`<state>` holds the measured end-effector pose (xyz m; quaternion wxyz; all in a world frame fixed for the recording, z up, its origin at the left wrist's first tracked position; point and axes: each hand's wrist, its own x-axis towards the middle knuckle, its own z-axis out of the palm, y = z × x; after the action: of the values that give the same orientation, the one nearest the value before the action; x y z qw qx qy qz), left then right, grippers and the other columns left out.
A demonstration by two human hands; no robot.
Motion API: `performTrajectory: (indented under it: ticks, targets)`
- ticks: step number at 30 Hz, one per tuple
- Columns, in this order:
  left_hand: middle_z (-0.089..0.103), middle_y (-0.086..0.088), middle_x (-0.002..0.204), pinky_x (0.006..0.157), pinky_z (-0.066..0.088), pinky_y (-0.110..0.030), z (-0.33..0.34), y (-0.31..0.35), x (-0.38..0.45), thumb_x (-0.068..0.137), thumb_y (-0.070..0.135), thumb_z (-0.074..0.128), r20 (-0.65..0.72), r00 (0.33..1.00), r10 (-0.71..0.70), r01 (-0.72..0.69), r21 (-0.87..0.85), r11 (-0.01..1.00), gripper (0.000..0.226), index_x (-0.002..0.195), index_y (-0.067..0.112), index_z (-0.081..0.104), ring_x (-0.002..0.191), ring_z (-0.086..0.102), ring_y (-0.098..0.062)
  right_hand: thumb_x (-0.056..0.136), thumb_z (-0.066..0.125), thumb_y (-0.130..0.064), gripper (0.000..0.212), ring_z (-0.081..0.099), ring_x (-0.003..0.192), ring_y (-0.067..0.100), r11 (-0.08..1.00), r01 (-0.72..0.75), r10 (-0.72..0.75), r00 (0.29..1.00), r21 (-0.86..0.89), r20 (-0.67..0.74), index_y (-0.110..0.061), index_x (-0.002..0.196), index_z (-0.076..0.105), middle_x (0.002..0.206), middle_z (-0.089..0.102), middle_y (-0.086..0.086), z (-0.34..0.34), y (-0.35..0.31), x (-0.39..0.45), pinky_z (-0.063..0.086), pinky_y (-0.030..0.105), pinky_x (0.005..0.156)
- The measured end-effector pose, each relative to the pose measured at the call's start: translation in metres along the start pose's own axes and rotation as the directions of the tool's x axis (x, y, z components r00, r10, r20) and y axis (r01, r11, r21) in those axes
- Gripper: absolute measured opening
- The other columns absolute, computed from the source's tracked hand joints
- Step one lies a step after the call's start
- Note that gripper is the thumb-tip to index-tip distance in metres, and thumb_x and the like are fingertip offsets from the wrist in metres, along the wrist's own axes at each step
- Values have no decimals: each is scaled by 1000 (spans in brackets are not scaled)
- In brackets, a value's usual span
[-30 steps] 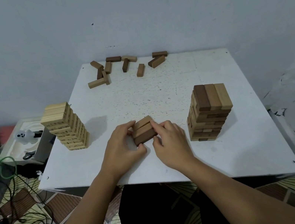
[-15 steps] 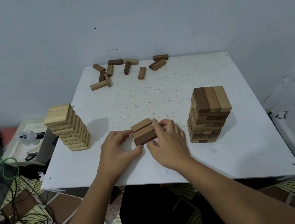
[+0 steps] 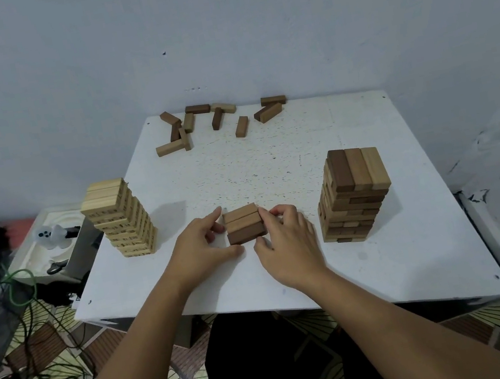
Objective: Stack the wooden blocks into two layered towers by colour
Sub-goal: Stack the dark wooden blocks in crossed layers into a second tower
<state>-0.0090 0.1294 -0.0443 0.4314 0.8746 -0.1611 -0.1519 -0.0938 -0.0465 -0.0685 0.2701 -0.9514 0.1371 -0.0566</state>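
Flanking three brown blocks (image 3: 243, 223), left hand (image 3: 201, 250) and right hand (image 3: 287, 242) pinch them mid-table (image 3: 271, 166).

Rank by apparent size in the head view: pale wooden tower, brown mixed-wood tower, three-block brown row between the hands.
1-2. Pale wooden tower and brown mixed-wood tower: too alike to rank.
3. Three-block brown row.
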Motion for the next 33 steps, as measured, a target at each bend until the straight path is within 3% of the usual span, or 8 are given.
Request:
performTrajectory:
  ticks: [6, 10, 13, 16, 20, 24, 28, 33]
  targets:
    - [61, 9, 97, 76, 43, -23, -8, 3, 13, 68, 31, 95, 41, 999, 0, -4, 84, 996, 67, 129, 38, 68, 83, 55, -8, 98, 52, -38, 61, 37, 134, 23, 999, -11, 11, 1000, 37, 5, -29, 156, 35, 141, 38, 0, -4, -1, 0, 26, 36, 116]
    - [53, 10, 79, 69, 42, -24, -14, 9, 9, 68, 31, 94, 73, 996, 59, -67, 119, 991, 48, 105, 48, 68, 69, 49, -5, 95, 57, -44, 78, 29, 138, 25, 997, -54, 48, 991, 47, 127, -34, 161, 17, 146, 29, 2, -12, -4, 4, 21, 41, 118]
    - [51, 10, 69, 64, 40, -22, -19, 8, 5, 69, 29, 93, 83, 993, 83, -92, 109, 990, 49, 108, 45, 69, 63, 46, -4, 93, 60, -43, 81, 28, 137, 27, 993, -79, 56, 971, 89, 232, -44, 160, 15, 143, 25, 2, -21, -7, 11, 18, 44, 120]
    - [48, 10, 64, 58, 36, -16, -24, 6, 1, 70, 28, 93, 80, 993, 87, -96, 116, 989, 51, 111, 45, 68, 60, 45, -5, 92, 64, -40, 74, 32, 133, 26, 994, -70, 44, 959, 85, 280, -49, 155, 27, 139, 28, 1, -32, -11, 16, 21, 40, 117]
    - [47, 14, 59, 61, 38, -21, -37, 8, -4, 71, 29, 91, 68, 993, 100, -110, 165, 980, 59, 120, 46, 65, 59, 45, -4, 90, 69, -26, 71, 41, 127, 26, 983, -50, -14, 940, 176, 341, -42, 150, 35, 138, 32, 1, -42, -23, 21, 44, 43, 108]
    - [44, 13, 55, 55, 36, -16, -56, 28, -9, 72, 22, 89, 25, 987, 156, -158, 164, 974, 61, 118, 50, 61, 55, 42, -6, 86, 73, -19, 72, 49, 112, 25, 981, 72, -117, 960, 179, 255, -32, 147, 37, 128, 38, 3, -57, -44, 29, 57, 42, 88]
    - [43, 10, 55, 57, 36, -21, -75, 55, -10, 74, 21, 89, -33, 974, 222, -214, 164, 963, 58, 116, 50, 62, 55, 41, -7, 82, 76, -21, 71, 50, 104, 25, 979, 201, -205, 968, 44, 142, -26, 143, 40, 124, 39, 4, -89, -66, 41, 52, 37, 84]
    - [41, 11, 54, 62, 36, -28, -88, 97, 0, 73, 21, 90, -89, 953, 289, -273, 155, 949, 57, 119, 43, 65, 56, 41, -8, 78, 76, -25, 65, 43, 115, 26, 957, 264, -260, 964, -122, 50, -22, 135, 47, 125, 40, 5, -145, -80, 52, 50, 39, 88]
